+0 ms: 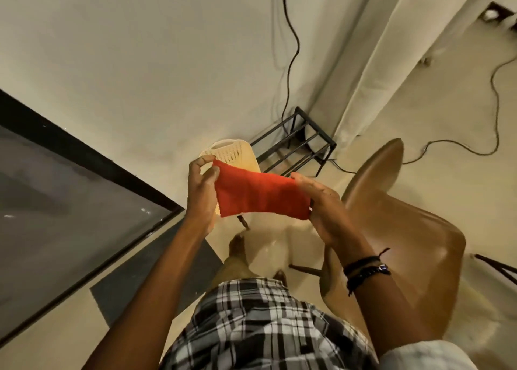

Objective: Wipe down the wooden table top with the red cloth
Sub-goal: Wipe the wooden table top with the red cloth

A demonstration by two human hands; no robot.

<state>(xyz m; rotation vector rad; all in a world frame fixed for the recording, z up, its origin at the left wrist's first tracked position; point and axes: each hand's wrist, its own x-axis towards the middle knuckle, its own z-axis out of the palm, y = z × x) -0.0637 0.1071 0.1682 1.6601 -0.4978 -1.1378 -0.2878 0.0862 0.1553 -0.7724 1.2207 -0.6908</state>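
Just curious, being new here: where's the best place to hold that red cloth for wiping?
Probably by its opposite ends, one from each side, as the left hand and right hand pinch it now: the red cloth is limp and spreads flat only when stretched between them.

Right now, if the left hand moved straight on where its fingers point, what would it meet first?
Probably the cream perforated basket beyond the left hand that pinches the red cloth; depth is unclear.

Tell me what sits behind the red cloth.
Behind the red cloth, a cream plastic basket pokes out above its top edge, with a black metal rack beside it. The cloth hides most of the basket's body, so nothing inside it can be seen.
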